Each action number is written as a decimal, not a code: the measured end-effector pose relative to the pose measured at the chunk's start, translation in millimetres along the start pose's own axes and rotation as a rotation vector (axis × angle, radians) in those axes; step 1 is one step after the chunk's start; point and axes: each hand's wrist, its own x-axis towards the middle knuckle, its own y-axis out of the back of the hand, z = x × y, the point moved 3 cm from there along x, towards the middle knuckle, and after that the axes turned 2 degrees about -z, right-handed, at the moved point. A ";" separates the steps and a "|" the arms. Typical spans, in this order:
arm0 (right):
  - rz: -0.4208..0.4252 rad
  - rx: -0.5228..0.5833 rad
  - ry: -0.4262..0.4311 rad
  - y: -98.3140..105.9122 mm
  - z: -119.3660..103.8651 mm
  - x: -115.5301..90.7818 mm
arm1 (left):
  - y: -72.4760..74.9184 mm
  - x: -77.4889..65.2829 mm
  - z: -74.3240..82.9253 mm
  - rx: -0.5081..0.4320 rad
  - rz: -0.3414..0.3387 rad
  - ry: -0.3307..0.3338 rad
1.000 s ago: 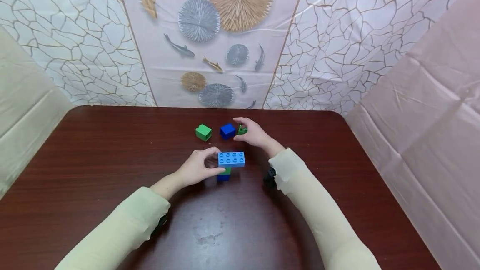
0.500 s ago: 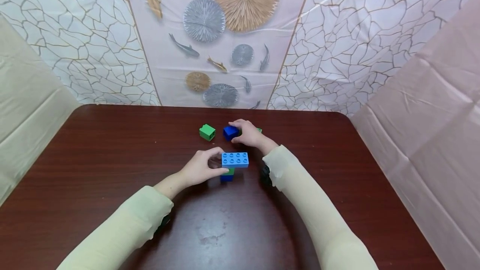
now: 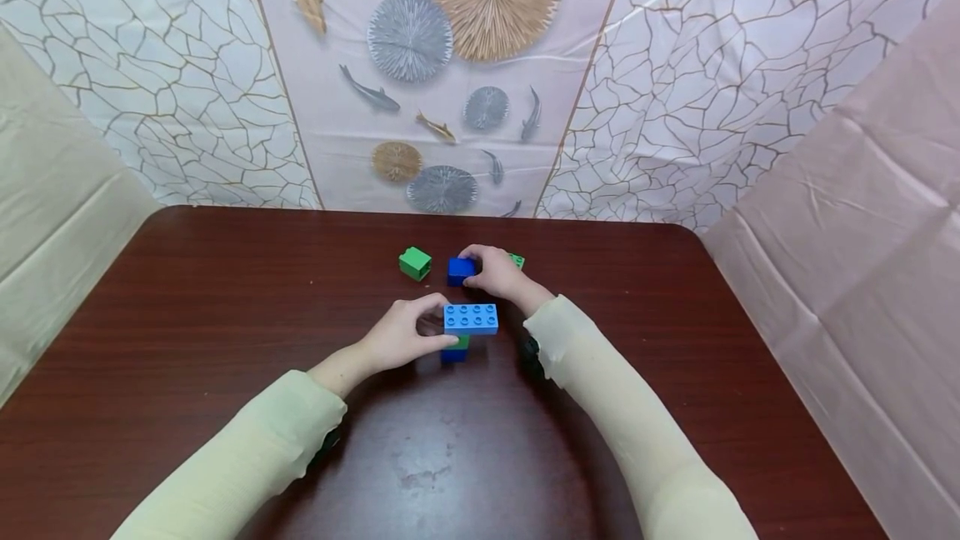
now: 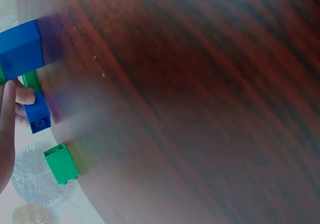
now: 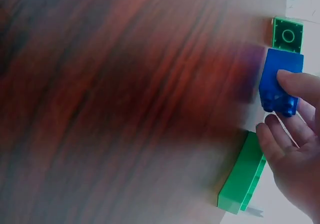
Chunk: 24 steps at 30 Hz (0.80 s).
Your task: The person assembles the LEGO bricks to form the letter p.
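My left hand (image 3: 397,338) holds a small stack of toy building bricks by its left side. On top sits a light blue eight-stud brick (image 3: 470,319), with a green brick (image 3: 462,342) below it and a dark blue brick (image 3: 453,355) at the bottom. In the left wrist view that bottom dark blue brick (image 4: 22,49) shows at the upper left. Farther back, my right hand (image 3: 500,272) pinches another dark blue brick (image 3: 460,272) between thumb and fingers. The right wrist view shows the thumb across this blue brick (image 5: 275,79), its studs pointing toward the palm.
A loose green brick (image 3: 415,263) lies on its side left of the pinched blue one. Another green brick (image 3: 517,260), longer in the right wrist view, lies partly hidden behind my right hand. The brown table (image 3: 225,298) ends at a patterned cloth wall (image 3: 352,182).
My right hand has moved left from beside the green brick and taken hold of the dark blue brick, which has turned slightly. The left hand keeps its hold on the stack.
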 end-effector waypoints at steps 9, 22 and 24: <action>0.070 0.258 -0.010 8.5 0.9 -9.5 | 0.0 0.6 -0.5 0.027 -0.011 0.006; 0.083 0.346 0.006 16.0 5.1 -24.6 | 0.3 3.6 1.3 -0.027 -0.071 0.001; 0.088 0.353 0.019 17.2 4.0 -27.5 | -0.5 4.6 0.7 -0.046 -0.079 -0.002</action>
